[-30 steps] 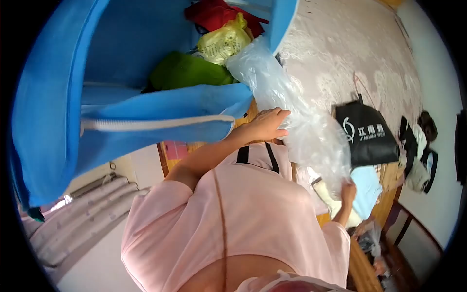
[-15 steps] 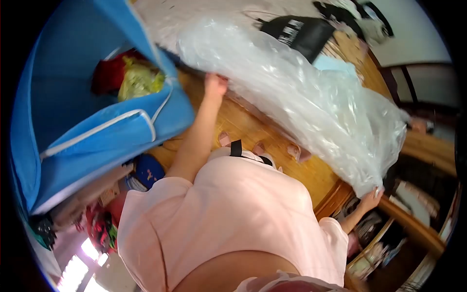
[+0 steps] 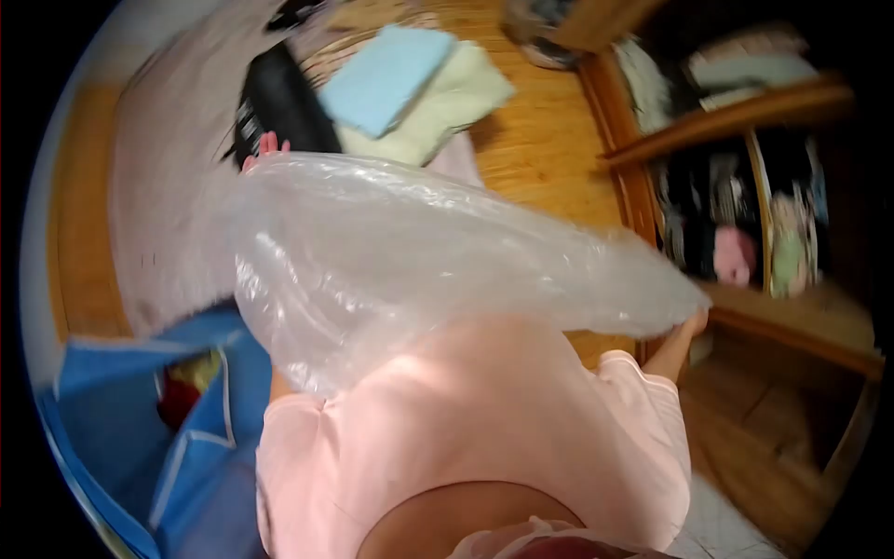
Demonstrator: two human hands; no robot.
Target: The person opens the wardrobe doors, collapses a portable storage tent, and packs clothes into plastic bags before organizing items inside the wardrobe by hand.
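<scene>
A large sheet or bag of clear plastic (image 3: 447, 242) stretches across in front of my body between my two hands. At its far left edge, the fingertips of my left hand (image 3: 267, 149) stick out, stretched and slightly apart; the plastic covers the rest of that hand and most of the arm. My right hand (image 3: 691, 324) is closed on the plastic's narrow, gathered right end, beside the wooden shelves.
A blue fabric storage bag (image 3: 251, 373) stands open at lower left with red and yellow-green items inside. Ahead lie a black bag (image 3: 284, 98), a folded light blue cloth (image 3: 391, 74) and a pale cloth (image 3: 466, 98). Wooden shelves (image 3: 726, 121) with clothes rise on the right.
My view has turned to the right. The plastic has come nearer my body and now drapes over my left arm; my left hand has reached forward. My right hand still holds its end.
</scene>
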